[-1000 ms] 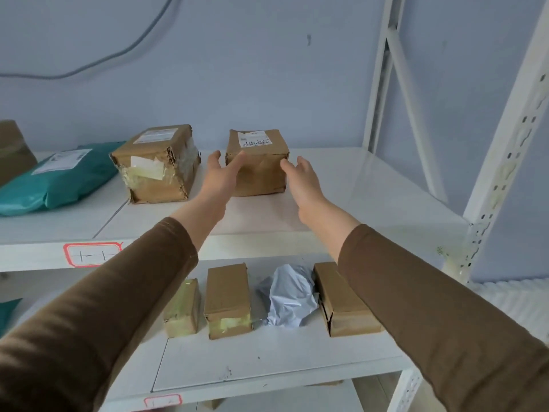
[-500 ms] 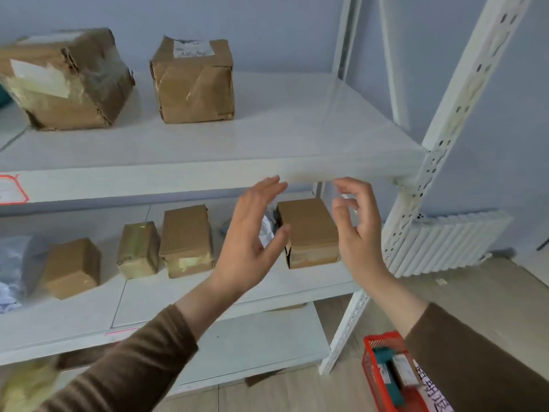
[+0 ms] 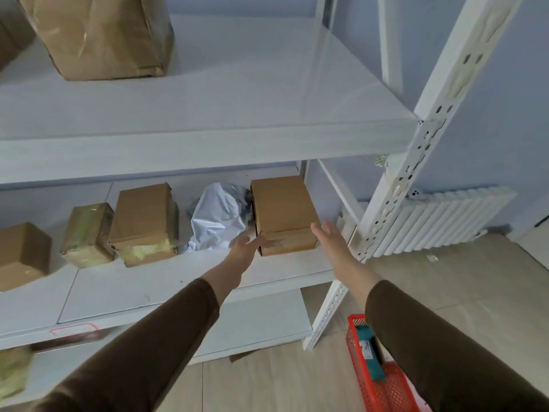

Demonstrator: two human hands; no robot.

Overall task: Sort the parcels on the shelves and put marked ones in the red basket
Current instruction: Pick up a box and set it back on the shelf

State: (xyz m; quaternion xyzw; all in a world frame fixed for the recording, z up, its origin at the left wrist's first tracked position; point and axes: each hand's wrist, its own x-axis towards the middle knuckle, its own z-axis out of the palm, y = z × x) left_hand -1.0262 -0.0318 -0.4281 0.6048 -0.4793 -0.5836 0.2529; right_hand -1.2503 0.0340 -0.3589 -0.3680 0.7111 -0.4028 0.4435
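Note:
A brown cardboard parcel [image 3: 282, 209] lies at the right end of the middle shelf [image 3: 184, 288]. My left hand [image 3: 245, 248] reaches to its front left corner with straight fingers, touching or nearly touching it. Beside the box's front right corner my right hand [image 3: 328, 237] is spread, holding nothing. The red basket [image 3: 383, 391] stands on the floor at the lower right, with a teal parcel [image 3: 368, 352] in it and my right sleeve across it.
A crumpled white plastic bag parcel [image 3: 217, 221] lies just left of the box. Further left are three more brown and taped parcels [image 3: 145, 221]. A large brown parcel [image 3: 101, 34] sits on the upper shelf. A perforated white upright [image 3: 416, 162] and a radiator [image 3: 445, 221] stand right.
My view has dropped from the top shelf to the middle one. Both hands have left the labelled box above and moved down and forward to either side of the rightmost brown box.

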